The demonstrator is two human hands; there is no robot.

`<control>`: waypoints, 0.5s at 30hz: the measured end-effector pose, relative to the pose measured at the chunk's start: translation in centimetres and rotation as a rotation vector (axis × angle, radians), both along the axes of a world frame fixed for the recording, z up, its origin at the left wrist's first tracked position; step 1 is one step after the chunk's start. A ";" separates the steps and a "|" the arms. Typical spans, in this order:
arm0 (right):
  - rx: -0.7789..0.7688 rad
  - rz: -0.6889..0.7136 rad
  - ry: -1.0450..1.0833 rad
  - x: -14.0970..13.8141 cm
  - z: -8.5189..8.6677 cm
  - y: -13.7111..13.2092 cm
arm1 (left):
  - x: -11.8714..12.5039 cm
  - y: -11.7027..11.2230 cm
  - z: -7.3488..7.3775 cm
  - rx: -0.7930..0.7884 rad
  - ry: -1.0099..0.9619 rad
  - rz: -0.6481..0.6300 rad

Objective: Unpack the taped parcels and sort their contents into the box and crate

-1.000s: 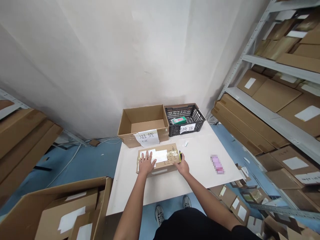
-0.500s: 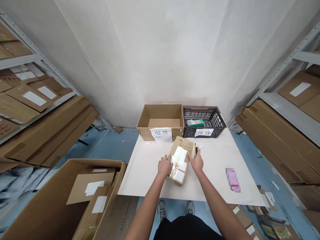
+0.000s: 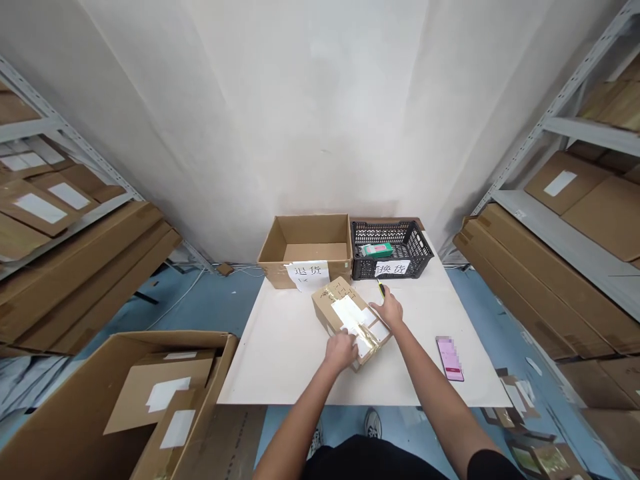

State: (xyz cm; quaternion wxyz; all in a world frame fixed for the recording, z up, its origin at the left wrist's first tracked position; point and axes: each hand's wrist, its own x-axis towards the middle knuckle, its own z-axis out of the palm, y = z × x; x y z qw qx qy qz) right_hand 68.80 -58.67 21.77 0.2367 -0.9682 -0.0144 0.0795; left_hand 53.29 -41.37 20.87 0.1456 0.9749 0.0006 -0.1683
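A taped brown parcel (image 3: 345,312) with white labels lies askew on the white table (image 3: 280,347), one end pointing toward me. My left hand (image 3: 341,351) grips its near corner, fingers curled over the edge. My right hand (image 3: 388,310) rests against the parcel's right side and holds a small yellow-and-black tool (image 3: 381,288) that sticks out past the fingers, toward the crate.
At the table's back stand an open cardboard box (image 3: 306,249) with a paper sign and a black plastic crate (image 3: 391,247) holding a green item. A pink phone (image 3: 449,358) lies at the right. Shelves of cartons flank both sides; a large open carton (image 3: 115,407) sits lower left.
The parcel has been turned on the table from lying crosswise to lying diagonally. My left hand slid to its near corner; my right hand stayed at its right side. The view swung left.
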 end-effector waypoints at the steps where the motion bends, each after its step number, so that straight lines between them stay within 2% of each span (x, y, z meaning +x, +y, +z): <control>1: 0.040 -0.030 -0.026 -0.3 0.2 -0.6 | 1.3 1.0 0.7 0.008 -0.039 -0.048; 4: 0.222 -0.122 -0.028 -2.5 -0.4 -2.3 | 4.8 4.7 1.7 -0.005 -0.032 -0.357; 6: 0.413 -0.176 0.052 -4.4 -1.3 -3.4 | 6.2 6.7 1.2 0.025 0.037 -0.443; 8: 0.640 -0.210 0.166 -6.1 -2.4 -4.6 | 6.7 7.6 0.1 0.048 0.036 -0.473; 11: 0.879 -0.225 0.275 -8.3 -3.6 -6.8 | 6.1 6.6 -1.3 0.082 -0.020 -0.414; 13: 0.901 -0.229 0.303 -9.3 -4.0 -8.4 | 5.3 4.3 -1.9 0.118 -0.033 -0.312; 15: 0.837 -0.216 0.318 -9.9 -4.1 -9.9 | 4.4 1.3 -2.3 0.160 -0.041 -0.213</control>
